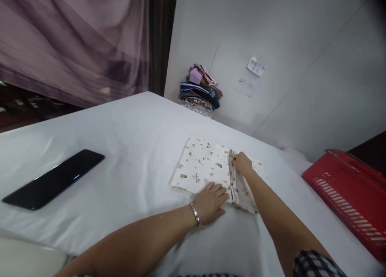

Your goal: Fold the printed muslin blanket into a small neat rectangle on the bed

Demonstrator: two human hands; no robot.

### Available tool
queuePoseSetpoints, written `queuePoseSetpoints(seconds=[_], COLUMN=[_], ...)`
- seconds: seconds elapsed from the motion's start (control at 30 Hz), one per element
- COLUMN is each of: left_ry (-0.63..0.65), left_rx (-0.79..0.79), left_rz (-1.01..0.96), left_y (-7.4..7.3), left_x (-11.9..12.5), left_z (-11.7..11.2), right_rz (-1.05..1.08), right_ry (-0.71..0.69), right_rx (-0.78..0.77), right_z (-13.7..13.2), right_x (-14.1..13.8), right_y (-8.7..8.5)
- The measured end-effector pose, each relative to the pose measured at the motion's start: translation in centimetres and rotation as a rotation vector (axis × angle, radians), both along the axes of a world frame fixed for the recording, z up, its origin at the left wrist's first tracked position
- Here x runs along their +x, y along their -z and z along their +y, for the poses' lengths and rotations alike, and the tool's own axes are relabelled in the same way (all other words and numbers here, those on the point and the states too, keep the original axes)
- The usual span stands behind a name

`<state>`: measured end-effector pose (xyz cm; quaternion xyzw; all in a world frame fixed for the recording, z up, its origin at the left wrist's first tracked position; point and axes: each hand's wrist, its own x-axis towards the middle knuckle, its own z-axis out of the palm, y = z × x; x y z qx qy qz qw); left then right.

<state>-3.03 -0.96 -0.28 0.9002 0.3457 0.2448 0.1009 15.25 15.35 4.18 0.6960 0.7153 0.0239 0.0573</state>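
Observation:
A white cloth with small printed figures lies folded in layers on the white-covered table. Its right part is turned over along an upright fold near the middle. My left hand rests flat on the cloth's near edge, fingers stretched out, a silver bracelet at the wrist. My right hand is closed on the folded layer at its far end, thumb and fingers pinching the edge. The forearm covers some of the cloth's right side.
A black flat tray-like slab lies at the left. A red slotted basket stands at the right edge. Folded clothes are stacked against the wall behind the table. Paper notes hang on the wall; a purple curtain hangs at left.

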Motion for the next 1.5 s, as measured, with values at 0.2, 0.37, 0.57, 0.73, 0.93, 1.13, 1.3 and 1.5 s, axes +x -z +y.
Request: queuePoseSetpoints(seconds=[0.2, 0.37, 0.57, 0.73, 0.93, 1.13, 1.3, 1.5], left_ry=[0.004, 0.012, 0.008, 0.018, 0.015, 0.015, 0.013, 0.016], left_rx=[-0.013, -0.021, -0.039, -0.051, -0.071, -0.081, -0.085, -0.079], left_rz=[-0.021, -0.023, -0.028, -0.023, -0.028, -0.038, -0.028, -0.018], left_y=[0.1, 0.1, 0.0, -0.1, -0.1, -0.2, -0.2, 0.0], left_x=[0.0, -0.1, -0.1, -0.1, -0.1, -0.1, -0.1, -0.1], left_z=[0.1, 0.1, 0.1, 0.2, 0.2, 0.1, 0.2, 0.2], right_rz=[-0.038, -0.051, -0.035, 0.078, 0.087, -0.039, 0.011, 0.216], right_ry=[-0.045, -0.046, -0.052, -0.049, -0.035, -0.077, -0.091, -0.047], right_rx=[0.043, 0.057, 0.082, 0.094, 0.085, 0.19, 0.155, 0.122], right_z=[0.7, 1.3, 1.8, 2.2, 2.3, 2.6, 3.9, 4.9], right_x=[-0.2, -0.1, 0.1, 0.2, 0.4, -0.3, -0.1, 0.8], right_y=[0.2, 0.9, 1.5, 1.9, 2.3, 2.1, 2.4, 2.6])
